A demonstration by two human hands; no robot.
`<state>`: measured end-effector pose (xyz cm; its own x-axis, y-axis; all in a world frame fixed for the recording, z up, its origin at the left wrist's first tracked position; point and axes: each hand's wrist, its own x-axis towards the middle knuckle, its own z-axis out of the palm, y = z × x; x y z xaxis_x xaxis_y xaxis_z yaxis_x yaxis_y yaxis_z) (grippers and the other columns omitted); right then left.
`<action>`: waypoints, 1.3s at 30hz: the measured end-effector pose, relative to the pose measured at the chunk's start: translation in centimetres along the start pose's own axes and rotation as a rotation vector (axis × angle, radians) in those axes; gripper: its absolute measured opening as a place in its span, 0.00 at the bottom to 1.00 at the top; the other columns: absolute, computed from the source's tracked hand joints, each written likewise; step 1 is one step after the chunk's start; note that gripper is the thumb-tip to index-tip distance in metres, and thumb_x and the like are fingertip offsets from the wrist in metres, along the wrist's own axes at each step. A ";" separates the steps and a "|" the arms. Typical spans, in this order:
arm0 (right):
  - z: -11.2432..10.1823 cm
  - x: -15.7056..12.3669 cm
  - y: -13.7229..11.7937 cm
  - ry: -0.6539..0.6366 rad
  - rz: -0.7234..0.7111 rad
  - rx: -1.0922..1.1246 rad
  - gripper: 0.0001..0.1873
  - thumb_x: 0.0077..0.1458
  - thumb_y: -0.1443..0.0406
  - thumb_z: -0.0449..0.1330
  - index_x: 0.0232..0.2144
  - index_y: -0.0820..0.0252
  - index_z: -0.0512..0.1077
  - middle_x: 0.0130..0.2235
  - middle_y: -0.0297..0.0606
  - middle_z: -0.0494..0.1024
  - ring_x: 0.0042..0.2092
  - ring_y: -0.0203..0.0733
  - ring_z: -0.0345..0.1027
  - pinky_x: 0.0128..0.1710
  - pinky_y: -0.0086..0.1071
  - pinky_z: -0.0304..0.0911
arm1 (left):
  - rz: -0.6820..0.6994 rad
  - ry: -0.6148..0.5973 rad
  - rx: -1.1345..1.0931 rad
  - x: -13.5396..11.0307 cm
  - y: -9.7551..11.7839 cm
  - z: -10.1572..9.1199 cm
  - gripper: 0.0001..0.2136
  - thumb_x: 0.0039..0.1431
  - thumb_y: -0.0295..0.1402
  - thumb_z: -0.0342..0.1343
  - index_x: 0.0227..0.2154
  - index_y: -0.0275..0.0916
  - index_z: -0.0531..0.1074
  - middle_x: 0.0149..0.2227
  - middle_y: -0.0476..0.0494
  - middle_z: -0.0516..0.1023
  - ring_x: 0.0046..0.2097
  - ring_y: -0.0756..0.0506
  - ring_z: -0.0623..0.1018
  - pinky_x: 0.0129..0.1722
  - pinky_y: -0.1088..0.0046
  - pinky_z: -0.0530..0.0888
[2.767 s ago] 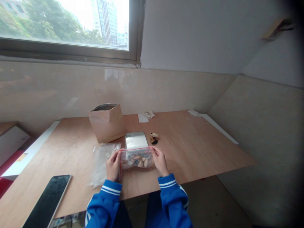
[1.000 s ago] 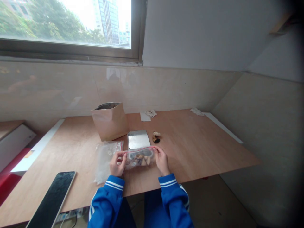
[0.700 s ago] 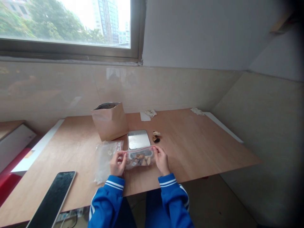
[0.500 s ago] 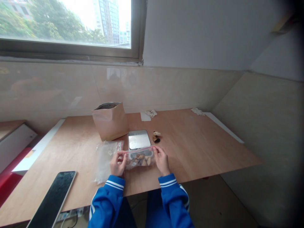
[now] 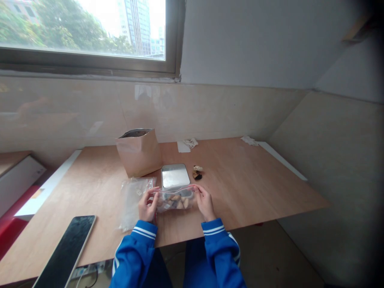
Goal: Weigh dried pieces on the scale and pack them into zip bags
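Observation:
A small clear zip bag (image 5: 176,199) with a red seal strip, filled with brown and pale pieces, lies on the wooden table (image 5: 246,188) in front of me. My left hand (image 5: 147,206) pinches its left end, fingers closed on the seal. At the bag's right end my right hand (image 5: 204,202) also grips it with closed fingers. Both sleeves are blue with white stripes.
A pile of empty clear bags (image 5: 133,200) lies left of the filled bag. Behind stand a small metal scale (image 5: 175,175) and an open brown paper bag (image 5: 139,153). A few loose pieces (image 5: 197,172) sit by the scale. A dark phone (image 5: 64,252) lies front left.
The view shifted slightly since the oldest frame. Both hands stayed on the bag's ends; my left hand's fingers shifted along the seal and the bag now sits a little flatter.

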<state>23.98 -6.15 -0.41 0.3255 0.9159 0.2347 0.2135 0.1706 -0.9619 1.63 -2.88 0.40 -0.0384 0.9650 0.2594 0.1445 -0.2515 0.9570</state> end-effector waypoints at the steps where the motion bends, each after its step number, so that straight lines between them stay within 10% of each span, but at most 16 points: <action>1: 0.0 0.0 0.0 0.016 -0.005 -0.014 0.22 0.59 0.51 0.49 0.38 0.60 0.74 0.39 0.43 0.79 0.42 0.45 0.73 0.45 0.37 0.67 | -0.005 -0.006 -0.005 0.0 0.0 0.0 0.13 0.54 0.40 0.56 0.38 0.37 0.74 0.39 0.41 0.78 0.35 0.47 0.77 0.27 0.77 0.73; 39: 1.5 -0.3 -1.1 0.068 0.073 0.067 0.17 0.51 0.52 0.60 0.32 0.61 0.72 0.33 0.41 0.78 0.35 0.42 0.72 0.37 0.35 0.67 | -0.128 0.077 -0.108 0.1 -0.8 0.1 0.14 0.48 0.42 0.61 0.31 0.36 0.72 0.29 0.49 0.75 0.25 0.52 0.73 0.23 0.79 0.71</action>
<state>22.29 -6.08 0.38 0.4001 0.9004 0.1705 0.1252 0.1306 -0.9835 1.62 -2.53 -0.36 -0.1258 0.9822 0.1395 0.0271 -0.1372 0.9902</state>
